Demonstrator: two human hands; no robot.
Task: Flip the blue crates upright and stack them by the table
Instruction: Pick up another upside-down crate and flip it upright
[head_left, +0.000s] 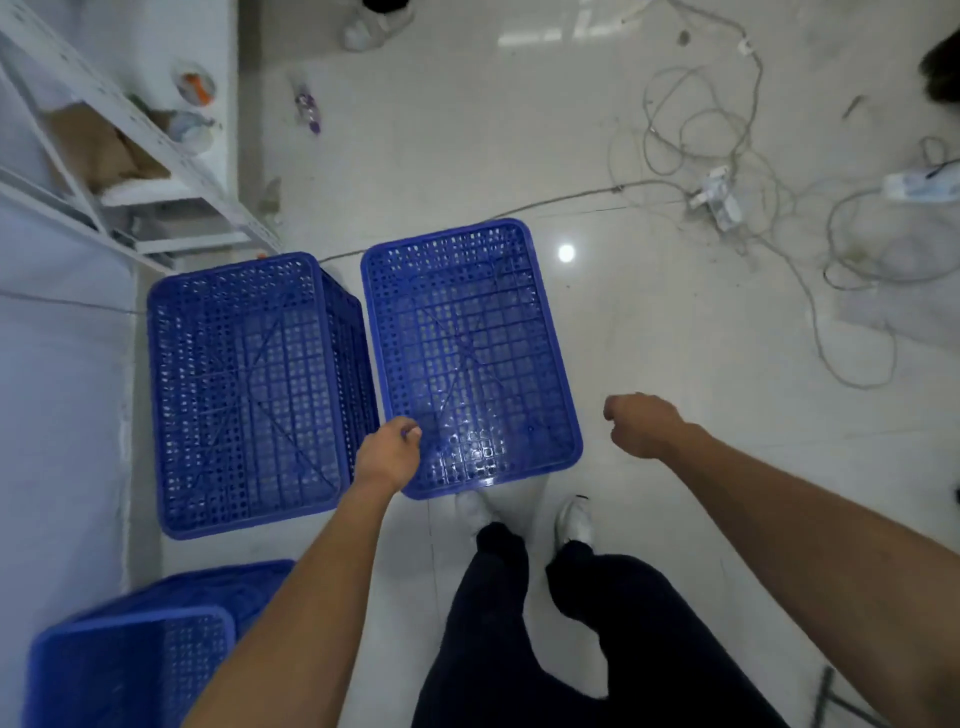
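Two blue lattice crates lie side by side on the tiled floor. The left crate (249, 384) shows its ribbed base facing up, and so does the right crate (467, 353). My left hand (389, 454) hovers at the right crate's near left corner with its fingers curled; no grip on the rim shows. To the right of that crate, and apart from it, my right hand (641, 423) is a loose fist with nothing in it. More blue crates (135, 670), blurred, sit at the bottom left.
A white table surface (57, 415) runs along the left edge. A white metal shelf frame (171, 171) stands behind the crates. Tangled cables and a power strip (722, 200) spread over the floor at the right. My feet (571, 519) stand just behind the right crate.
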